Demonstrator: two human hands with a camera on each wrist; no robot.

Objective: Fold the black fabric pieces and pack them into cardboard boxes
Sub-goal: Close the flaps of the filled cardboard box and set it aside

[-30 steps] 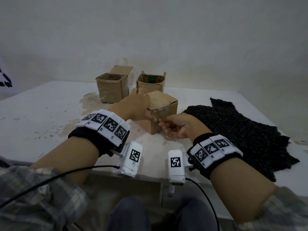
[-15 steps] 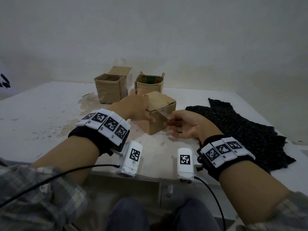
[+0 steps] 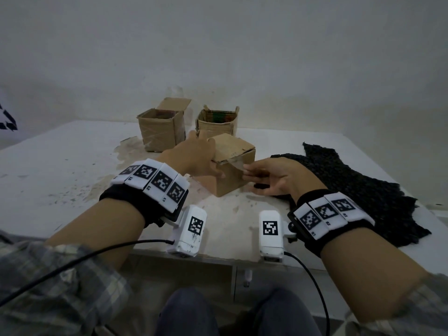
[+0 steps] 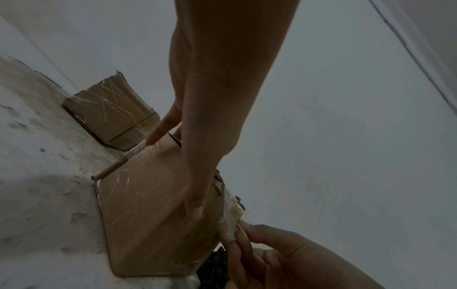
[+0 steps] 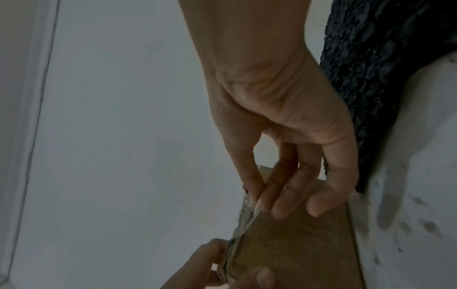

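A closed cardboard box stands mid-table. My left hand grips its left top corner, thumb down the near face and fingers over the lid. My right hand pinches a strip of clear tape that is partly peeled from the box's top front edge; in the right wrist view the tape sits between thumb and forefinger. The black knitted fabric lies spread flat to the right, under and behind my right wrist. What is inside the closed box is hidden.
Two open cardboard boxes stand at the back, the left one with a raised flap, the right one holding something with coloured stripes. The white table is stained left of the boxes. Its front edge is near my wrists. A wall rises behind.
My right hand has drawn away to the right from the box, and a strip of clear tape now stretches from the box edge to its fingers. My left hand stays on the box.
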